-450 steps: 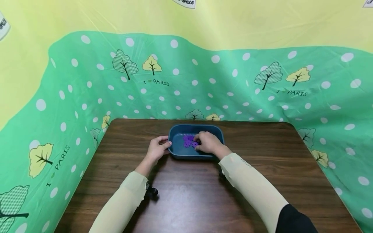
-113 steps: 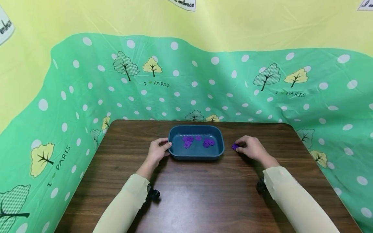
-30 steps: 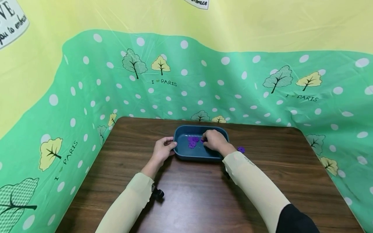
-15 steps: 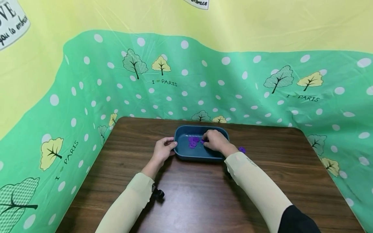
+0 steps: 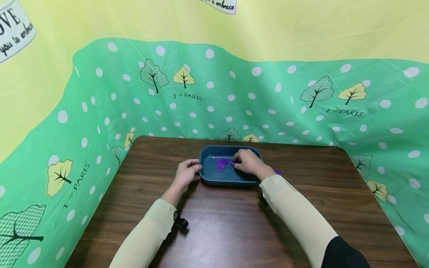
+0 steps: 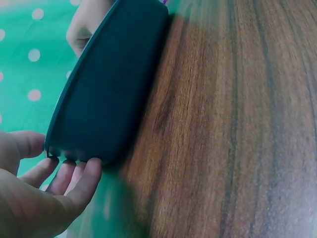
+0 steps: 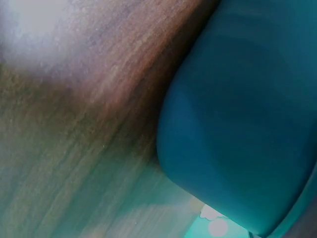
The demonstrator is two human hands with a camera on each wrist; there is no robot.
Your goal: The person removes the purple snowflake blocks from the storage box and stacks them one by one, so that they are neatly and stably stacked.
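Observation:
A dark blue rectangular bin (image 5: 231, 182) stands near the far side of the table. Its left end is pinched by my left hand (image 5: 185, 174); in the left wrist view the thumb is at the rim and the fingertips press the outer wall. Reaching over the right side, my right hand (image 5: 247, 162) is inside the bin, its thumb and forefinger pinching a small purple flower-shaped piece (image 5: 232, 163). A cluster of similar purple pieces (image 5: 221, 164) lies on the bin floor to the left. The right wrist view shows only the bin's outer wall (image 7: 237, 114) and the table.
One more purple piece (image 5: 277, 171) lies on the wooden table (image 5: 221, 227) right of the bin, partly hidden by my right forearm. A green and yellow printed cloth (image 5: 214, 93) hangs behind the table and along both sides.
About four seconds ago my right hand was right of the bin, pinching a purple piece; now it is inside the bin, and a piece lies on the table there. My left hand stays on the bin.

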